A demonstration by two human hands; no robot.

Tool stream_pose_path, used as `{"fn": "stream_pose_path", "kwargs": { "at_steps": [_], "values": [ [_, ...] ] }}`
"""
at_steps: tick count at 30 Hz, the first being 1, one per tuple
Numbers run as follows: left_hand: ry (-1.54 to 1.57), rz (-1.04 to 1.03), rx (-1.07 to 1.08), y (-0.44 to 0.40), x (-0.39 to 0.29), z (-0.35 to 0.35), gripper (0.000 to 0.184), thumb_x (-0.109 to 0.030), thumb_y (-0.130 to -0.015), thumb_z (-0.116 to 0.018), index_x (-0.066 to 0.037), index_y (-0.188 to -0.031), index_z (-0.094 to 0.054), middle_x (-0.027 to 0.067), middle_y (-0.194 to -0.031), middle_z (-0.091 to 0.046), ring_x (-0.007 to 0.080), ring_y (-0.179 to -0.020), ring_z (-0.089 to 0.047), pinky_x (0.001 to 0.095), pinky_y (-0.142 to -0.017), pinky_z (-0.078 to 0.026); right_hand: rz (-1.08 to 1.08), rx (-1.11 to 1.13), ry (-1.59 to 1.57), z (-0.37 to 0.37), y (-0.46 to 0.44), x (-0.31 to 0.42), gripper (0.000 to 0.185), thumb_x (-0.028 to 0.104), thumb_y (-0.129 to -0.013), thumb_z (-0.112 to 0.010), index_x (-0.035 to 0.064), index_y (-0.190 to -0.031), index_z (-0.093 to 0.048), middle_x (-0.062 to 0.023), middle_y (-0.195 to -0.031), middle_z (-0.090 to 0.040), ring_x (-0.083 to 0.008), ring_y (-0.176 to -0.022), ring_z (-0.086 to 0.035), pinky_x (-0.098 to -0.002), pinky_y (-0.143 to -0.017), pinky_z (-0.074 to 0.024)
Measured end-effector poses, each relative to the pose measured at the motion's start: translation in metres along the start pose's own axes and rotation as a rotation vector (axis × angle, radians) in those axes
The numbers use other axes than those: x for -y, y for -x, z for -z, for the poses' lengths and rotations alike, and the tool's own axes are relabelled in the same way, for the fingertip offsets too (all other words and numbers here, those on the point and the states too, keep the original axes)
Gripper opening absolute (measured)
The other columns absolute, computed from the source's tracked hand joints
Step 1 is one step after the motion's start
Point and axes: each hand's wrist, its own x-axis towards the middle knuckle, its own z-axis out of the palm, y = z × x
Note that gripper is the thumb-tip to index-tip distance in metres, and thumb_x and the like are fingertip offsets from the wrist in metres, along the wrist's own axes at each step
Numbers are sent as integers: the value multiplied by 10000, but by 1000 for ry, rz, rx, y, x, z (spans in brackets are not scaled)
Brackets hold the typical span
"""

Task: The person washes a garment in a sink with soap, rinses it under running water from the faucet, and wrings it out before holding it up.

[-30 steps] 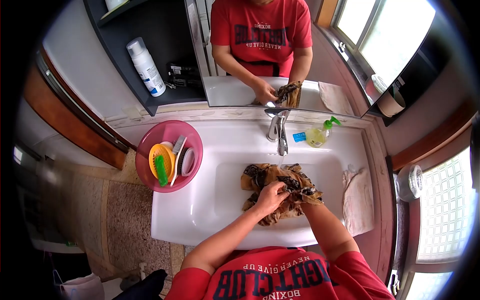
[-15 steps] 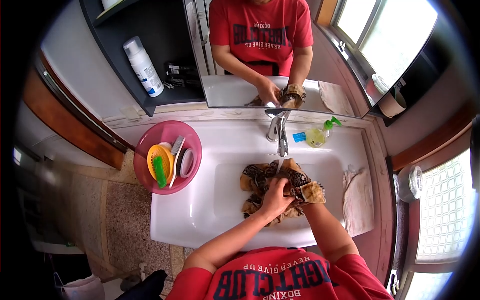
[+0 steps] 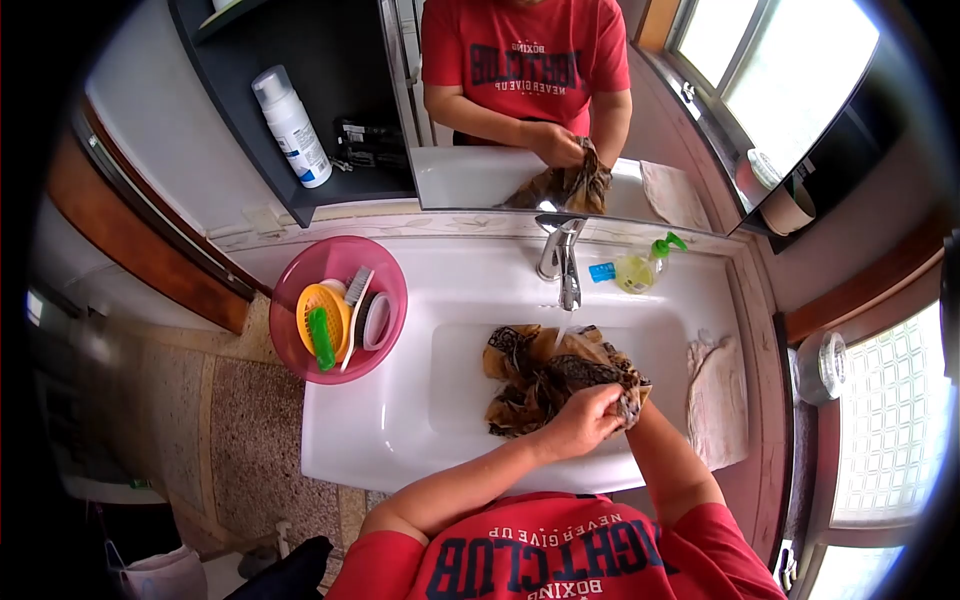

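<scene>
A wet, crumpled cloth (image 3: 540, 385) with a brown and black pattern lies in the white sink (image 3: 375, 430). A thin stream from the chrome faucet (image 3: 568, 275) runs onto its upper part. My left hand (image 3: 583, 421) pinches a bunched edge of the cloth toward the right, fingers closed. My right forearm (image 3: 672, 455) reaches up to that same bunched part, and the cloth covers the right hand, so its fingers are hidden.
On the sink's left corner sits a pink basin (image 3: 285, 335) holding a yellow strainer (image 3: 312, 300), a brush (image 3: 357, 287) and a green-handled item (image 3: 320, 338). A green pump bottle (image 3: 635, 272) stands behind; a folded towel (image 3: 715, 410) lies on the right rim.
My left hand has moved right and toward me, drawing the bunched edge with it. The cloth's upper part under the water has spread, and its pale brown cuff-like fold is now gathered up.
</scene>
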Motion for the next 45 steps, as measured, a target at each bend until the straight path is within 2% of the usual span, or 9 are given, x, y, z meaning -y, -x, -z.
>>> {"fn": "stream_pose_path", "kwargs": {
  "at_steps": [11, 19, 21, 23, 34, 40, 42, 44, 45],
  "values": [
    [-81, -15, 138, 3, -17, -14, 203, 12, -744, -649, 14, -875, -494, 169, -803, -529, 336, -743, -553, 396, -651, -440, 68, 30, -95, -41, -27, 15, 553, 312, -892, -510, 158, -1399, -353, -60, -1409, -395, -200, -1279, -384, -341, -1076, -302],
    [-640, 246, -369, 6, 70, 38, 433, -121, -758, -658, 30, -1110, -455, 219, -1065, -502, 390, -947, -544, 419, -804, -471, -168, 270, -79, 17, 8, 37, 552, 270, -909, -465, 158, -1427, -311, -52, -1431, -376, -185, -1344, -308, -371, -1115, -233],
    [-572, 340, -289, 4, 80, 42, 345, -108, -762, -647, 42, -1036, -501, 222, -959, -549, 396, -899, -558, 424, -777, -468, 154, 22, 477, 2, 27, 36, 479, 231, -958, -392, 96, -1411, -313, -118, -1363, -440, -225, -1255, -448, -392, -999, -415],
    [-485, 316, -321, 3, 72, 39, 316, -100, -766, -636, 48, -1022, -524, 224, -933, -573, 384, -880, -575, 406, -772, -467, 64, -92, -221, -77, -8, -57, 497, 341, -932, -440, 121, -1375, -396, -97, -1351, -471, -235, -1270, -409, -381, -1091, -286],
    [-566, 480, -444, -20, 103, 107, 220, -140, -848, -496, 7, -969, -605, 239, -895, -631, 417, -855, -604, 450, -760, -471, 247, -37, -252, -129, -69, -41, 557, 230, -895, -523, 96, -1409, -353, -152, -1389, -432, -265, -1220, -474, -394, -1050, -347],
    [-501, 644, -636, -41, 151, 133, 276, -131, -820, -475, 59, -982, -591, 281, -940, -617, 433, -919, -584, 463, -791, -452, 254, 114, 170, 54, 52, 8, 540, 216, -853, -547, 148, -1374, -418, -137, -1405, -411, -286, -1215, -477, -362, -988, -419],
    [-492, 649, -605, -42, 165, 131, 283, -134, -818, -478, 61, -989, -590, 285, -948, -616, 432, -928, -584, 466, -797, -452, 301, 116, -93, 106, 75, 9, 386, 208, -848, -546, 168, -1231, -565, -147, -1249, -554, -295, -1095, -564, -365, -864, -494],
    [-502, 682, -545, -41, 189, 128, 300, -154, -819, -490, 61, -1003, -589, 294, -971, -612, 435, -953, -581, 468, -815, -451, -314, 321, 280, 149, 90, 23, 196, 133, -825, -523, 134, -929, -690, -150, -842, -671, -316, -804, -655, -393, -709, -523],
    [-502, 681, -535, -43, 193, 123, 300, -154, -819, -490, 61, -1003, -589, 294, -971, -612, 435, -953, -581, 468, -815, -451, -152, 308, 393, 163, 102, 12, 189, 120, -819, -522, 119, -912, -686, -146, -859, -671, -316, -806, -655, -399, -699, -520]
  ]
}}
